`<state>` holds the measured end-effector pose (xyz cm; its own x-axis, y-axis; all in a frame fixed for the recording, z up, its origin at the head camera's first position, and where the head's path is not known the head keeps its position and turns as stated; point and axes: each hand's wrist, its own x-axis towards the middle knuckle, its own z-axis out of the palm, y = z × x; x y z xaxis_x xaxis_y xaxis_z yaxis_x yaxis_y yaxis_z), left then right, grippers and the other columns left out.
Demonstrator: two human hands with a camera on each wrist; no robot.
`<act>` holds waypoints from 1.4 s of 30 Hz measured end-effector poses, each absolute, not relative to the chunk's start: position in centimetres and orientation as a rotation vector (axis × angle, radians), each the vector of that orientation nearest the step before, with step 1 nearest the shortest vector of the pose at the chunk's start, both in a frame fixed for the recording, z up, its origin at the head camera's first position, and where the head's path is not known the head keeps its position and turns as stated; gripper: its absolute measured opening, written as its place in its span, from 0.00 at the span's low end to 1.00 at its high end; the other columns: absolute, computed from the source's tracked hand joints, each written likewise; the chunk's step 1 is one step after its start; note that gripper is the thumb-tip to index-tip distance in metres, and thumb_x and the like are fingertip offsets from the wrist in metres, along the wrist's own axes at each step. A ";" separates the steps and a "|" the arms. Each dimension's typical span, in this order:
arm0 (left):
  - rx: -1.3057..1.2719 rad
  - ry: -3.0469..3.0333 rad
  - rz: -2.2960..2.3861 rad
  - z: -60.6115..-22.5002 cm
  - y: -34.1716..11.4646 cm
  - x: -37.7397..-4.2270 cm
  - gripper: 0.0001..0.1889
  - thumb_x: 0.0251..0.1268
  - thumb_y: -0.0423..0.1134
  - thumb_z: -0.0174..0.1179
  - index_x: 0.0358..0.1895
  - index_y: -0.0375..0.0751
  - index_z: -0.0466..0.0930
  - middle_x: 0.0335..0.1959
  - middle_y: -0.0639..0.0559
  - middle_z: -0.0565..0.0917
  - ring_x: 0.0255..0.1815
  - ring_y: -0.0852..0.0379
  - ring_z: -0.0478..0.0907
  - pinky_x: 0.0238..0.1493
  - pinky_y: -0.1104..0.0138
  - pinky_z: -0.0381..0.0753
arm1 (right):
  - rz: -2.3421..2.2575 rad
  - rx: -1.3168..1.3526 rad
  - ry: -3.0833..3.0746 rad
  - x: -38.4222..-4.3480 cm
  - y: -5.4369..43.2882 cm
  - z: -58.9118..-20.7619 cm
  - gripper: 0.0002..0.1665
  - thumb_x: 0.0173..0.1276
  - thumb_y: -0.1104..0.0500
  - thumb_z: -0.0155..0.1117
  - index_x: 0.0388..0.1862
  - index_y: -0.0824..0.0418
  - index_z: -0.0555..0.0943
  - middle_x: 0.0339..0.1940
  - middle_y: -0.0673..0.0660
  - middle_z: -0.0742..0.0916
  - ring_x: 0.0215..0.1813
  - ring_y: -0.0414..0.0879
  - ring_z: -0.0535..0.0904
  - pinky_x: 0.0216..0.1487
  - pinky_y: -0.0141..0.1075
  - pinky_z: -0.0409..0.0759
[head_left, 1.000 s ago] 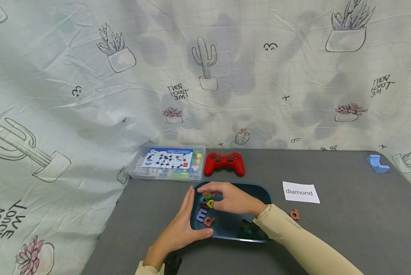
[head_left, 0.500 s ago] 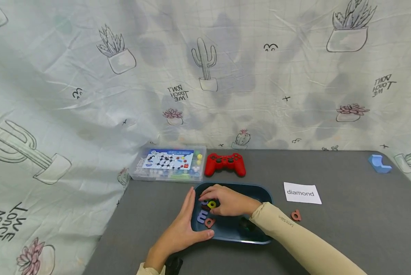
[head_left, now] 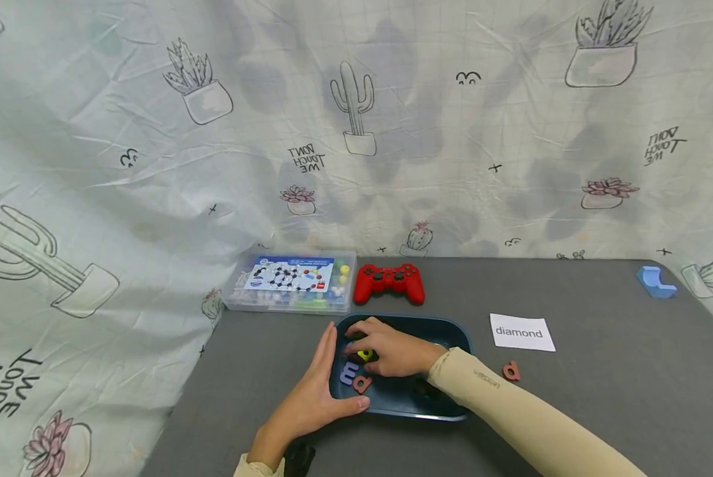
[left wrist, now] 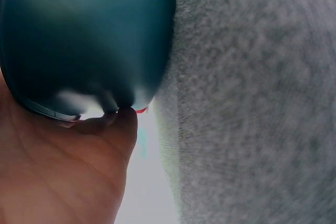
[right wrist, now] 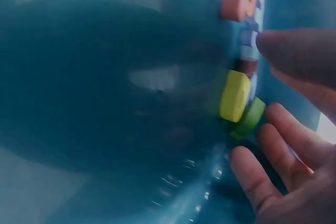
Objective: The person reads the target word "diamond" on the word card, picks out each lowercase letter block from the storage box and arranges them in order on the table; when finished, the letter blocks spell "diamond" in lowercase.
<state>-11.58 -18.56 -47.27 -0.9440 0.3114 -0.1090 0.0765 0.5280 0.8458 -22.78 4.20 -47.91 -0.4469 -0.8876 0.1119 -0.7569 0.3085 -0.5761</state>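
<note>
A dark teal tray point(head_left: 404, 416) holds several toy letters bunched at its left end. Along the tray's left side lies my left hand point(head_left: 309, 397), fingers straight and thumb on the front rim. Inside, my right hand point(head_left: 398, 348) reaches over the letters with fingers bent and spread. A purple m point(head_left: 349, 373) and an orange letter point(head_left: 362, 384) lie just in front of it. In the right wrist view, a yellow letter point(right wrist: 235, 96) and a green letter point(right wrist: 249, 119) sit between thumb and fingers, fingertips close to the green one. Other letters are partly hidden under the hand.
A card reading "diamond" point(head_left: 522, 332) lies right of the tray, with an orange letter point(head_left: 511, 371) in front of it. Behind stand a clear plastic box point(head_left: 291, 281) and a red game controller point(head_left: 389, 283). A light-blue piece point(head_left: 656, 283) lies far right.
My right hand has shifted slightly and settled lower over the letters. The green letter, visible earlier in the head view, is now covered there. My left hand stays at the tray.
</note>
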 end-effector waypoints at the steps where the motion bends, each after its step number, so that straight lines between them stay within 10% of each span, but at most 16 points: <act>1: 0.325 2.523 1.375 -47.3 -18.6 -11.6 0.67 0.62 0.60 0.76 0.89 0.54 0.30 0.89 0.54 0.29 0.88 0.39 0.39 0.78 0.32 0.51 | -0.835 -1.503 2.351 -22.9 4.2 -48.1 0.24 0.74 0.61 0.73 0.68 0.50 0.87 0.74 0.55 0.77 0.71 0.50 0.68 0.73 0.52 0.74; 42: 0.353 2.526 1.405 -47.4 -18.7 -11.7 0.67 0.63 0.58 0.76 0.89 0.52 0.30 0.89 0.55 0.29 0.88 0.43 0.39 0.78 0.34 0.53 | -0.937 -1.512 2.466 -23.5 3.8 -50.2 0.13 0.71 0.66 0.75 0.48 0.50 0.95 0.66 0.50 0.85 0.67 0.45 0.75 0.72 0.48 0.76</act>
